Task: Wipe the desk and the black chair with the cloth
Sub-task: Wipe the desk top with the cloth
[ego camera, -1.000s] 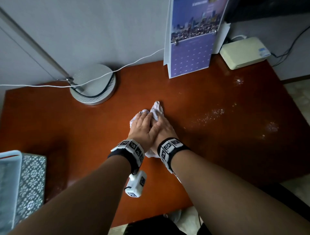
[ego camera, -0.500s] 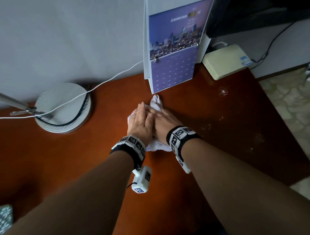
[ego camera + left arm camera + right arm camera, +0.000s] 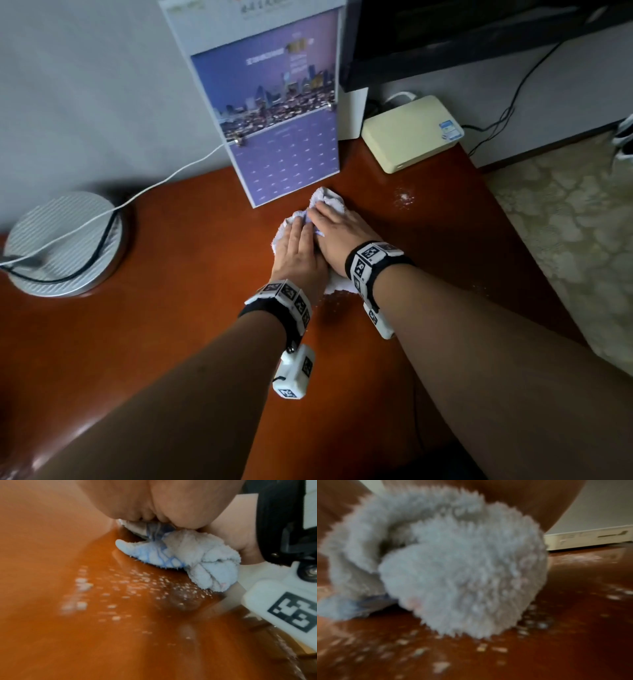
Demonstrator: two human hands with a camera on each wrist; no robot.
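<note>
A white fluffy cloth (image 3: 329, 201) lies bunched on the reddish-brown desk (image 3: 178, 274), just in front of the standing calendar. My left hand (image 3: 297, 244) and right hand (image 3: 337, 229) lie side by side on top of it, fingers straight, pressing it flat against the wood. In the left wrist view the cloth (image 3: 193, 559) bulges out from under the heel of my palm; in the right wrist view the cloth (image 3: 453, 566) fills most of the picture. White specks (image 3: 404, 198) dot the desk (image 3: 120, 615) around it. The black chair is out of view.
A purple calendar (image 3: 281, 116) stands against the wall right behind the cloth. A cream box (image 3: 411, 132) sits at the back right corner, a round lamp base (image 3: 61, 245) with cables at the left. The desk's right edge drops to a patterned floor (image 3: 565, 219).
Both hands have slid the cloth away from me and to the right, up to the foot of the calendar. My view has swung right as well.
</note>
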